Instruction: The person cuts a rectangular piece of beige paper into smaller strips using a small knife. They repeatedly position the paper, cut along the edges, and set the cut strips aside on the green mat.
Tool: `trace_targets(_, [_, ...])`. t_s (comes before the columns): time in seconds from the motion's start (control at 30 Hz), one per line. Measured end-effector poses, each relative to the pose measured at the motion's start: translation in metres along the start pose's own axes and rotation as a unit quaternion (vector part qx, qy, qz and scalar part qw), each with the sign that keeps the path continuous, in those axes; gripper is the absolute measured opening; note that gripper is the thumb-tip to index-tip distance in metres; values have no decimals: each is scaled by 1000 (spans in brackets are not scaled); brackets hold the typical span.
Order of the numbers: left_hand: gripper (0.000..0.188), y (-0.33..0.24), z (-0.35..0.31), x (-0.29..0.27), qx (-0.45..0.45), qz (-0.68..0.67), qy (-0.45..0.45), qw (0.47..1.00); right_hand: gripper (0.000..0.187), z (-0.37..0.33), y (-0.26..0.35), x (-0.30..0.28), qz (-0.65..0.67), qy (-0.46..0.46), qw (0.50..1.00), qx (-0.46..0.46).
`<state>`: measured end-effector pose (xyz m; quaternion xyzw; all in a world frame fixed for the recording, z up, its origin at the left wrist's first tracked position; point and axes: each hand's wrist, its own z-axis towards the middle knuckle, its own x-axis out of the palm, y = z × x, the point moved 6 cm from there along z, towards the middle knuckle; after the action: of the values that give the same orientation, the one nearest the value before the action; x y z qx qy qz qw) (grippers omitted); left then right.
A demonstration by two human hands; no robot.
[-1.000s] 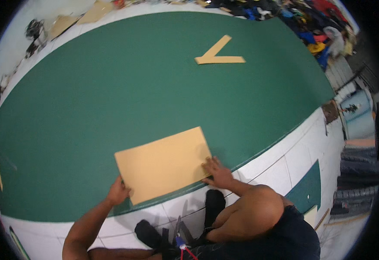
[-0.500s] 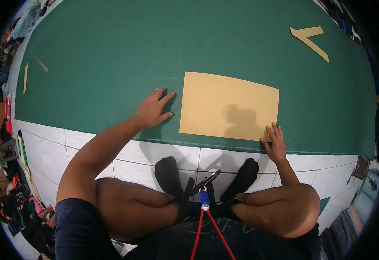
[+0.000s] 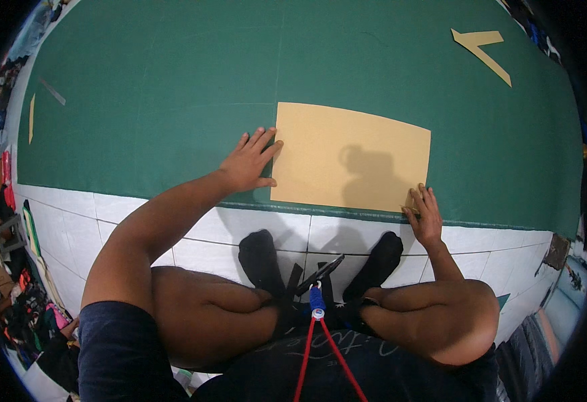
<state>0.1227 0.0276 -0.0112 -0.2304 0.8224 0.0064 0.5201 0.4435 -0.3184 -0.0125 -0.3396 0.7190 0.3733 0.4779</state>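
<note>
1. Your left hand (image 3: 250, 161) lies flat, fingers spread, touching the left edge of the tan cardboard sheet (image 3: 350, 157); it grips nothing.
2. Your right hand (image 3: 426, 216) presses its near right corner, fingers extended.
3. The sheet's long axis runs left-right on the green mat (image 3: 159, 87), between both hands.

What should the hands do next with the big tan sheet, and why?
Probably slide the tan sheet a little farther onto the green mat. The left hand rests flat at its left edge, the right hand presses its near right corner, and the sheet's near edge lies almost on the mat's border by the white tiles.
</note>
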Motion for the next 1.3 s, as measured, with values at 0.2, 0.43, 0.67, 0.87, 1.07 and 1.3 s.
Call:
trace_targets(0.2, [107, 0, 2, 1, -7, 19, 32, 999, 60, -2, 4, 1, 20, 3, 1000, 20])
trace_targets(0.43, [109, -1, 1, 4, 9, 28, 14, 999, 62, -2, 1, 1, 23, 0, 1000, 16])
trace_targets(0.67, [110, 3, 0, 7, 23, 21, 0, 1000, 63, 0, 2, -2, 36, 2, 999, 22])
trace_targets(0.87, [115, 1, -1, 2, 19, 2, -10, 1000, 64, 3, -8, -5, 19, -13, 999, 39])
trace_targets(1.07, [121, 1, 0, 4, 13, -5, -13, 1000, 62, 3, -8, -5, 13, -14, 999, 32])
trace_targets(1.3, [119, 0, 2, 3, 13, 1, 6, 1000, 62, 2, -12, -3, 14, -12, 999, 46])
